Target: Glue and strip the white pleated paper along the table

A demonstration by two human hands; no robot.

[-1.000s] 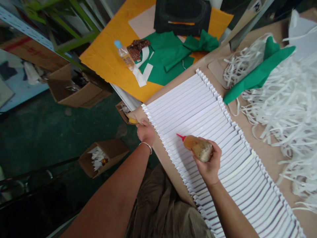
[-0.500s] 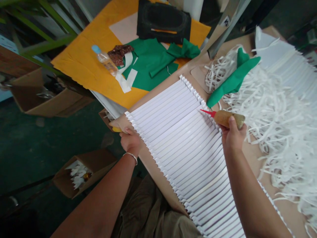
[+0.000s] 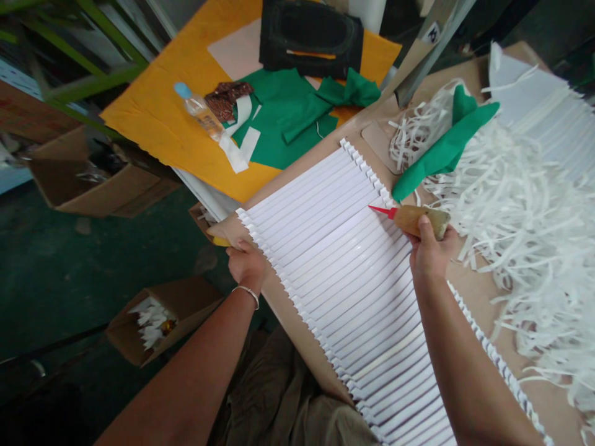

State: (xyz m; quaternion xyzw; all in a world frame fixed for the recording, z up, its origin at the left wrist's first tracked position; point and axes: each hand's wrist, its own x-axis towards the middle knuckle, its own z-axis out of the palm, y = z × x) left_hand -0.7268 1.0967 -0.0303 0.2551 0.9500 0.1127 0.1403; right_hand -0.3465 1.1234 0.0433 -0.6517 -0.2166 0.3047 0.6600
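Note:
A long fan of overlapping white card strips [image 3: 334,248] lies across the brown table [image 3: 288,303]. My right hand [image 3: 430,254] is closed round a brown glue bottle [image 3: 421,220]; its red nozzle [image 3: 382,210] points left at the right ends of the upper strips. My left hand [image 3: 246,263] rests closed at the near left edge of the strips, next to a small yellow thing [image 3: 220,241] that I cannot make out. A bracelet [image 3: 246,291] sits on that wrist.
A heap of white paper shreds [image 3: 525,217] and a green cloth [image 3: 441,155] lie right of the strips. Behind, a yellow sheet [image 3: 162,124] carries green fabric [image 3: 283,118], a plastic bottle [image 3: 199,111] and a black case [image 3: 311,31]. Open cardboard boxes [image 3: 162,316] stand on the floor.
My right hand carried the glue bottle from the middle of the strips to their right ends, then edged slightly left. My left hand stayed at the strips' left edge.

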